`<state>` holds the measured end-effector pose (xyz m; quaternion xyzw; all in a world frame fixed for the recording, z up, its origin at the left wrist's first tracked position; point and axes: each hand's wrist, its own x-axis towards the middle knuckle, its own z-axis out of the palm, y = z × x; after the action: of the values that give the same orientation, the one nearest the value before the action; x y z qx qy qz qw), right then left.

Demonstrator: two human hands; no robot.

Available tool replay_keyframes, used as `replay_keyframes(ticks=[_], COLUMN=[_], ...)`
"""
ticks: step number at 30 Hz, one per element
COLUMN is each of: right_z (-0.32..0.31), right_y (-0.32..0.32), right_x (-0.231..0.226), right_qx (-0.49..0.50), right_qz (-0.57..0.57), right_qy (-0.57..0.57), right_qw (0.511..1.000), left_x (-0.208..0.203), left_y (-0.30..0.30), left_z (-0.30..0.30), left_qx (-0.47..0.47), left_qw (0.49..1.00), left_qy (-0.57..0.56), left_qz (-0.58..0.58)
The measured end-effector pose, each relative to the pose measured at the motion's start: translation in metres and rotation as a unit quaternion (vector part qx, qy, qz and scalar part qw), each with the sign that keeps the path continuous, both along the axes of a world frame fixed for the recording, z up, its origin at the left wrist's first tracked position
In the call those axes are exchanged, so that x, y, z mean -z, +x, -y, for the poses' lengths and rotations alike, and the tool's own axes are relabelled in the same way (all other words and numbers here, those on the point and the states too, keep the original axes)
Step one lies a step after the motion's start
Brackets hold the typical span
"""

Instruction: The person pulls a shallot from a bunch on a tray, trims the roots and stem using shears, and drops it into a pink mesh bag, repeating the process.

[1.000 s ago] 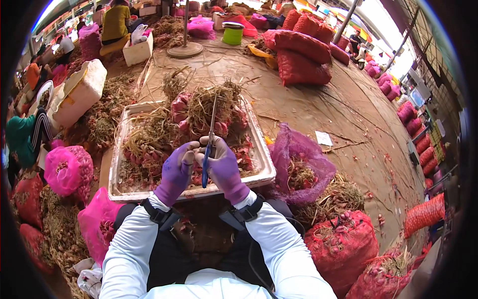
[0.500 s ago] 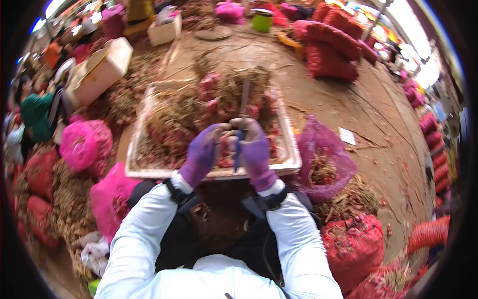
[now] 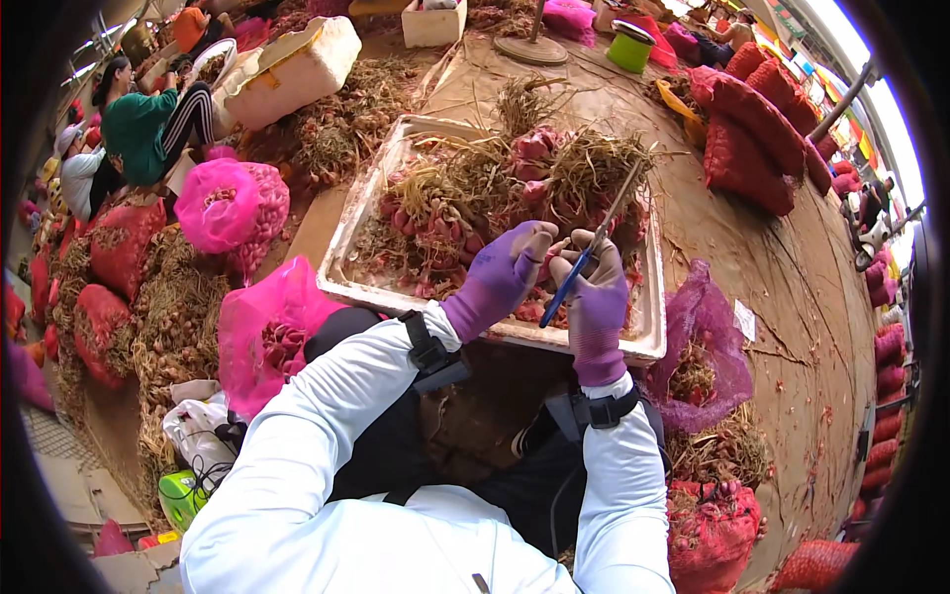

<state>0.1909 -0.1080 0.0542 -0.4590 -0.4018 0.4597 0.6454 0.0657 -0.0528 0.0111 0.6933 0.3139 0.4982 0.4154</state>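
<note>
Both hands wear purple gloves with pale fingertips, over a white foam tray [image 3: 351,233] heaped with reddish shallots [image 3: 435,238] on dry stalks. My right hand [image 3: 598,302] is closed round the blue handle of a long, thin knife [image 3: 614,208]; its blade points up and away to the right, over the heap. Just left of it, my left hand [image 3: 503,272] is closed with its fingertips toward the right hand. What its fingers hold, if anything, is hidden. A tall clump of dry stalks [image 3: 599,168] lies behind the hands.
Pink net bags [image 3: 282,317] stand left of the tray, a purple net bag [image 3: 701,346] right of it. Red filled sacks [image 3: 757,148] lie at far right, and another sack [image 3: 712,535] near my right arm. People [image 3: 139,129] sit at far left beside a foam box [image 3: 297,74].
The view has swung left, so the tray now appears farther right and turned. The knife, upright before, now slants up to the right. My hands remain close together.
</note>
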Motion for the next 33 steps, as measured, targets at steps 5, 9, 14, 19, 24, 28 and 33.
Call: replay_keyframes(ticks=[5, 9, 14, 19, 24, 28, 33], right_z=[0.0, -0.001, 0.0, 0.001, 0.002, 0.001, -0.008], right_y=[0.008, 0.011, 0.016, 0.028, 0.019, 0.025, 0.026], right_x=[0.002, 0.004, -0.002, 0.011, 0.002, -0.004, -0.002], right_qx=[0.0, 0.003, -0.038, -0.067, -0.049, -0.03, 0.091], right_qz=[0.045, 0.053, 0.017, -0.095, -0.065, -0.006, 0.128], right_qy=[0.014, 0.022, 0.004, -0.025, 0.012, 0.047, -0.004], right_qw=[0.999, 0.998, 0.999, 0.993, 0.997, 0.998, 0.988], left_x=[-0.009, -0.009, -0.008, -0.026, -0.029, -0.018, 0.013], left_y=[0.001, 0.001, -0.002, -0.003, -0.02, -0.012, -0.015], left_z=[0.009, 0.01, 0.009, 0.008, 0.003, -0.006, -0.023], left_qx=[-0.055, -0.055, 0.013, 0.153, 0.35, 0.256, 0.034], left_qw=[0.987, 0.977, 0.996, 0.972, 0.855, 0.934, 0.984], left_qy=[0.11, 0.174, 0.049, -0.178, -0.375, -0.189, 0.021], left_qz=[-0.103, -0.106, -0.078, 0.009, 0.07, -0.162, -0.174])
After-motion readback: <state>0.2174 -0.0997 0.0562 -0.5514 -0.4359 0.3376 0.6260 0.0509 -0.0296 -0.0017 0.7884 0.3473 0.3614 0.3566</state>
